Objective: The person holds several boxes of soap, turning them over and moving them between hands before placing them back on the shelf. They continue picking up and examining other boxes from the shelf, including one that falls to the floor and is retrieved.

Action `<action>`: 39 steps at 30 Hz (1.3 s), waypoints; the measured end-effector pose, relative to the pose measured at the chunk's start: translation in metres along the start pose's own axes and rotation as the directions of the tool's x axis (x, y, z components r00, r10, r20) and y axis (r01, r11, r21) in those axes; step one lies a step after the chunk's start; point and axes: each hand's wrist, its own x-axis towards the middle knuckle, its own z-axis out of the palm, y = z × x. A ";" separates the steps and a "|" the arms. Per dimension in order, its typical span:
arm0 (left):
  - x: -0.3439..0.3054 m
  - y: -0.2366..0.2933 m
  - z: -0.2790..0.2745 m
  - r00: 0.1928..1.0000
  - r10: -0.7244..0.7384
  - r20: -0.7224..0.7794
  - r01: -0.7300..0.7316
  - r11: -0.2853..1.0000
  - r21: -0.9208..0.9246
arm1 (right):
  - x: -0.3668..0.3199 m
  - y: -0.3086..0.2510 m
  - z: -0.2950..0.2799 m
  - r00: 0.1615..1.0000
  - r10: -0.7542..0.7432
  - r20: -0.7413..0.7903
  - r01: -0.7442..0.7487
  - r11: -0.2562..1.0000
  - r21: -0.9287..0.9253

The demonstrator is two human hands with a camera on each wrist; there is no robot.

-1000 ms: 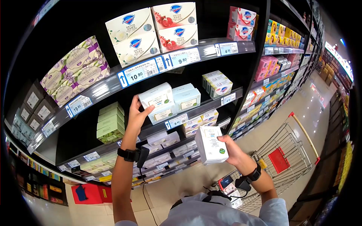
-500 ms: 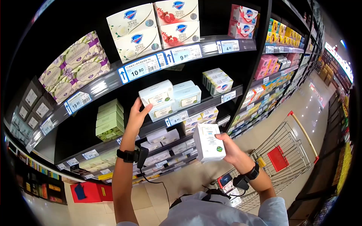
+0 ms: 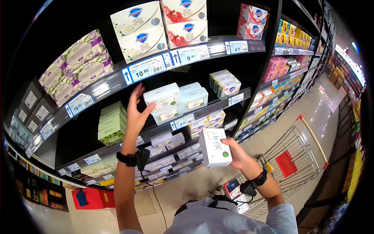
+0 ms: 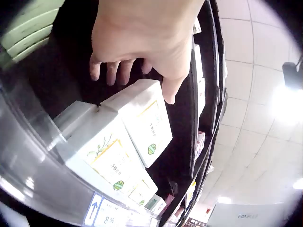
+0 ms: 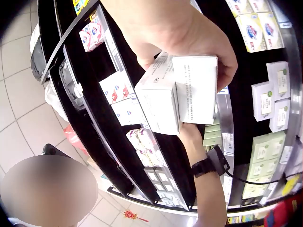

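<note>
My left hand (image 3: 136, 119) is raised with its fingers extended beside a small white carton (image 3: 162, 96). The thumb tip lies right at the carton's left edge. That carton sits on top of another like it at the shelf front, beside more pale cartons (image 3: 194, 99). In the left wrist view, the left hand (image 4: 142, 42) hangs over the upper carton (image 4: 147, 124), fingers behind it and thumb at its side. My right hand (image 3: 241, 156) grips white cartons (image 3: 215, 146) in front of the shelves. The right wrist view shows two of them (image 5: 196, 90) side by side.
A shelf edge with price tags (image 3: 144, 72) runs above the left hand, bearing Safeguard boxes (image 3: 142, 39). Green cartons (image 3: 113, 126) stand to the left. A shopping cart (image 3: 296, 160) is at the right. Below on the floor is a red box (image 3: 93, 199).
My left hand's fingers have come off the upper carton and spread upward, while the carton stays on the stack. My right hand keeps its cartons, shifted only slightly.
</note>
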 end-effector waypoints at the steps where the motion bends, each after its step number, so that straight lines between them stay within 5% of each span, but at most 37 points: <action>1: 0.007 0.006 -0.001 1.000 -0.002 0.000 0.002 1.000 -0.003 | 0.000 0.000 0.000 1.000 0.000 -0.002 0.000 1.000 -0.012; 3: 0.019 0.018 -0.002 0.985 0.055 0.161 -0.087 0.976 0.197 | 0.001 0.001 0.002 1.000 -0.003 -0.001 0.003 1.000 -0.012; 5: 0.032 0.032 -0.001 0.984 0.059 0.166 -0.088 0.981 0.173 | 0.001 0.001 0.001 1.000 -0.005 0.003 0.005 1.000 -0.011; 8: 0.049 0.042 -0.002 0.865 -0.045 0.499 -0.163 0.916 0.366 | 0.002 0.002 -0.003 0.999 0.012 0.051 -0.010 0.999 -0.033; 13: 0.059 0.065 0.008 0.824 -0.108 0.556 -0.229 0.835 0.501 | -0.001 0.002 -0.002 1.000 0.007 0.001 -0.007 1.000 -0.028; 16: 0.054 0.070 0.018 0.895 -0.215 0.391 -0.173 0.642 0.747 | -0.001 0.002 -0.006 1.000 -0.001 -0.006 0.001 1.000 -0.014; 21: 0.069 0.042 0.004 0.801 -0.237 0.550 -0.223 0.734 0.642 | -0.005 0.001 -0.011 1.000 -0.007 -0.006 0.007 1.000 0.001; 23: 0.073 0.050 -0.002 0.676 -0.494 0.547 0.324 0.866 0.381 | -0.006 0.001 -0.013 1.000 -0.008 -0.007 0.008 1.000 0.000; 24: 0.079 0.055 -0.003 0.598 -0.592 0.541 0.440 0.806 0.395 | -0.006 0.001 -0.014 1.000 -0.008 -0.011 0.008 1.000 0.000; 25: 0.082 0.050 -0.005 0.598 -0.592 0.541 0.440 0.806 0.396 | -0.006 0.002 -0.015 1.000 -0.008 -0.016 0.008 1.000 -0.001; 27: 0.085 0.031 -0.011 0.647 -0.364 0.670 0.029 0.890 0.455 | -0.005 0.002 -0.016 1.000 -0.008 -0.015 0.008 1.000 0.000; 28: 0.082 0.035 -0.010 0.697 -0.167 0.697 -0.312 0.804 0.505 | -0.005 0.003 -0.016 1.000 -0.007 -0.016 0.007 1.000 -0.001; 29: 0.084 0.038 -0.009 0.697 -0.168 0.697 -0.311 0.804 0.506 | -0.005 0.003 -0.015 1.000 -0.006 -0.016 0.006 1.000 -0.002; 31: 0.089 0.046 -0.006 0.677 -0.451 0.582 -0.088 0.735 0.672 | -0.006 0.003 -0.014 1.000 -0.001 -0.005 0.001 1.000 0.007; 39: 0.083 0.049 -0.006 0.746 -0.411 0.524 -0.016 0.776 0.631 | -0.007 0.005 -0.017 1.000 0.010 -0.012 -0.010 1.000 -0.002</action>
